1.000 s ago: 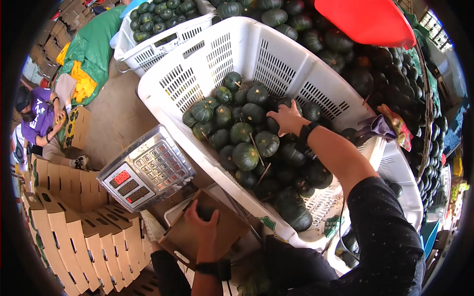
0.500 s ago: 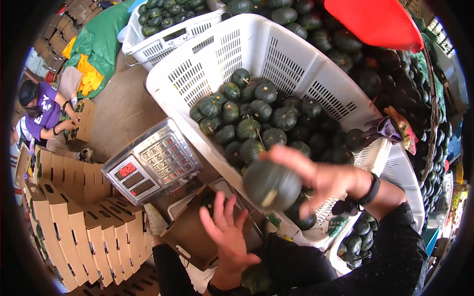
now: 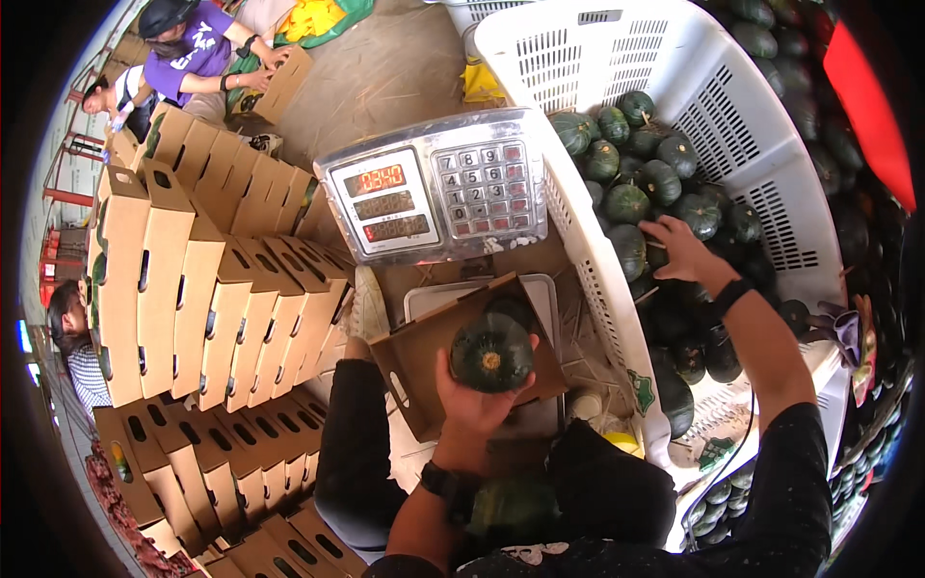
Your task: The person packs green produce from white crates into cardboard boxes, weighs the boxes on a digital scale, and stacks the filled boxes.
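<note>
A round dark green pumpkin (image 3: pixel 491 354) rests in my left hand (image 3: pixel 479 400), whose fingers wrap it from below. It is held above a brown cardboard box (image 3: pixel 416 349) standing on the scale's metal tray (image 3: pixel 546 289). Part of another dark pumpkin (image 3: pixel 511 310) shows behind it in the box. My right hand (image 3: pixel 686 255) reaches into the big white slotted crate (image 3: pixel 602 63), fingers apart. Its fingertips are at a small green pumpkin (image 3: pixel 627 250) among several others; whether they touch it I cannot tell.
A silver scale display (image 3: pixel 434 188) stands between the crate and tall stacks of cardboard boxes (image 3: pixel 164 279) on the left. At far left, a person in purple (image 3: pixel 193 53) handles a box. A red basin (image 3: pixel 867 106) and more pumpkins lie beyond the crate on the right.
The pumpkin has passed from my right hand to my left, which was open before. My right hand has moved into the crate. The view has swung toward the left.
</note>
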A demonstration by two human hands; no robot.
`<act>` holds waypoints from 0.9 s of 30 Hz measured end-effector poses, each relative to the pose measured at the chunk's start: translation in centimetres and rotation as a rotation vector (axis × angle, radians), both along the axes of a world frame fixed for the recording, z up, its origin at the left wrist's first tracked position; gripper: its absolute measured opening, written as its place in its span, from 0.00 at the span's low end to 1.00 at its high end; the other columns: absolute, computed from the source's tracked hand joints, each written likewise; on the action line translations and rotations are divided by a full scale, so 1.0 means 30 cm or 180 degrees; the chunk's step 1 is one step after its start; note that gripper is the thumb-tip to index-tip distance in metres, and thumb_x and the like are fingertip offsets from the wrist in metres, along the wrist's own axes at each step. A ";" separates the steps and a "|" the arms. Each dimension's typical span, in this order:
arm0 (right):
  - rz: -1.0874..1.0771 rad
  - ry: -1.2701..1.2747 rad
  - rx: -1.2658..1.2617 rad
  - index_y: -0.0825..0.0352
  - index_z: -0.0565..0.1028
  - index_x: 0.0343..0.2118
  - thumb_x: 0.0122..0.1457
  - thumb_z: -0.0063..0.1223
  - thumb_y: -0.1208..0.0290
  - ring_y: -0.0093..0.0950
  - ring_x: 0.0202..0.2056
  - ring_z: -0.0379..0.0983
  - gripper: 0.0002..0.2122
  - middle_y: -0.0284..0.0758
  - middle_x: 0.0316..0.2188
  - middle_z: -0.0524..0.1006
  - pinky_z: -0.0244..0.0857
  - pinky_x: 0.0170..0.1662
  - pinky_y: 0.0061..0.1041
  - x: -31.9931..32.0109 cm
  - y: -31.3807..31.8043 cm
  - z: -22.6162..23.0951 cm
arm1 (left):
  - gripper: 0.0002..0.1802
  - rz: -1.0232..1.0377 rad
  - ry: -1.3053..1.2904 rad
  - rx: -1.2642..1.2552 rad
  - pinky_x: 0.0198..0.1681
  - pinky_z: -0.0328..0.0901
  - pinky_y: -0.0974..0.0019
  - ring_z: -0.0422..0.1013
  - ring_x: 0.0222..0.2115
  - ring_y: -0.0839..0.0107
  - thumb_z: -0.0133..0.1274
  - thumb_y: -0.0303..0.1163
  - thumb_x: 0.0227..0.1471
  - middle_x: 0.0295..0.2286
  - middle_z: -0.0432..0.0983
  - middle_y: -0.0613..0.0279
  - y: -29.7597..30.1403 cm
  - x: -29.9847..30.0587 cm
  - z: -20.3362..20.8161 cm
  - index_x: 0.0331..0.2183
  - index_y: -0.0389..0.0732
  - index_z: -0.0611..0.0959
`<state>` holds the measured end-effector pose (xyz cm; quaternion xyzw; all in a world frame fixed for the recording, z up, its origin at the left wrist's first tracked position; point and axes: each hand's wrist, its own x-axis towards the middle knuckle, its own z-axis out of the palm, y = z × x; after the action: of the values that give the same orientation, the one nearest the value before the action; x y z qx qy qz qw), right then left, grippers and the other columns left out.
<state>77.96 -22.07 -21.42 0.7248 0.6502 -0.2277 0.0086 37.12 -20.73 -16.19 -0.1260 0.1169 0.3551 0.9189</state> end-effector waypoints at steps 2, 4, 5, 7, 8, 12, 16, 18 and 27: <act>0.0039 0.1001 0.0455 0.57 0.59 0.55 0.38 0.64 0.65 0.37 0.53 0.60 0.37 0.42 0.51 0.63 0.63 0.47 0.43 0.047 -0.025 0.046 | 0.39 0.0027 0.0674 0.0213 0.42 0.65 0.41 0.53 0.55 0.49 0.40 0.64 0.48 0.54 0.58 0.53 0.009 -0.018 -0.034 0.55 0.50 0.62; -0.2343 0.4098 -0.0746 0.59 0.59 0.55 0.45 0.58 0.62 0.35 0.48 0.66 0.33 0.40 0.49 0.66 0.66 0.45 0.41 -0.007 -0.027 0.197 | 0.36 -0.0020 0.1369 0.0532 0.44 0.65 0.43 0.61 0.51 0.49 0.38 0.62 0.50 0.50 0.63 0.55 0.009 -0.126 -0.144 0.53 0.48 0.66; -0.2206 0.4996 -0.0487 0.58 0.59 0.55 0.49 0.53 0.58 0.35 0.45 0.69 0.30 0.38 0.49 0.67 0.68 0.43 0.41 -0.028 -0.046 0.211 | 0.33 0.0138 0.2082 0.0319 0.43 0.66 0.46 0.63 0.49 0.52 0.40 0.58 0.51 0.50 0.65 0.55 0.008 -0.169 -0.171 0.52 0.48 0.66; -0.2264 0.6237 -0.0336 0.56 0.61 0.55 0.50 0.47 0.49 0.43 0.49 0.66 0.29 0.40 0.52 0.65 0.67 0.42 0.49 -0.030 -0.100 0.266 | 0.28 0.0460 0.3742 0.0795 0.41 0.68 0.52 0.70 0.40 0.59 0.52 0.41 0.49 0.45 0.69 0.56 0.026 -0.161 -0.140 0.51 0.43 0.67; -0.2166 0.6612 -0.0281 0.56 0.62 0.54 0.51 0.44 0.47 0.48 0.50 0.65 0.29 0.42 0.52 0.65 0.69 0.40 0.50 -0.058 -0.107 0.302 | 0.32 0.0625 0.4812 0.1486 0.46 0.64 0.54 0.67 0.44 0.58 0.57 0.33 0.45 0.46 0.65 0.51 0.025 -0.148 -0.141 0.52 0.42 0.66; -0.2115 0.7133 0.0004 0.56 0.59 0.56 0.53 0.39 0.40 0.57 0.51 0.59 0.33 0.48 0.56 0.58 0.69 0.37 0.53 -0.090 -0.144 0.365 | 0.39 -0.0198 0.7414 0.3567 0.57 0.48 0.53 0.50 0.55 0.52 0.61 0.31 0.40 0.54 0.51 0.45 0.007 -0.185 -0.261 0.54 0.43 0.64; -0.2025 0.7067 0.0178 0.58 0.56 0.58 0.53 0.39 0.41 0.54 0.50 0.62 0.33 0.47 0.55 0.59 0.71 0.36 0.50 -0.068 -0.135 0.373 | 0.38 -0.1130 0.7623 0.5095 0.57 0.45 0.49 0.47 0.56 0.48 0.60 0.33 0.40 0.56 0.45 0.45 0.001 -0.172 -0.299 0.54 0.43 0.64; -0.2116 0.7044 0.0227 0.59 0.56 0.57 0.53 0.41 0.42 0.49 0.53 0.60 0.33 0.46 0.56 0.58 0.68 0.42 0.49 -0.138 -0.139 0.399 | 0.39 -0.0756 0.7406 0.4740 0.58 0.44 0.49 0.46 0.57 0.50 0.59 0.36 0.43 0.56 0.46 0.46 0.014 -0.155 -0.236 0.55 0.43 0.62; -0.0092 0.2047 0.2325 0.61 0.75 0.37 0.47 0.58 0.69 0.40 0.57 0.56 0.13 0.43 0.54 0.61 0.52 0.56 0.36 -0.209 -0.057 0.508 | 0.36 0.1049 0.4208 0.2811 0.43 0.67 0.59 0.64 0.46 0.59 0.50 0.40 0.46 0.46 0.59 0.52 -0.045 0.048 0.200 0.53 0.38 0.55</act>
<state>71.69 -23.77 -6.17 0.5822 0.6472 -0.1971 -0.4509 38.56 -22.08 -10.20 0.4685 0.4646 0.5002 0.5608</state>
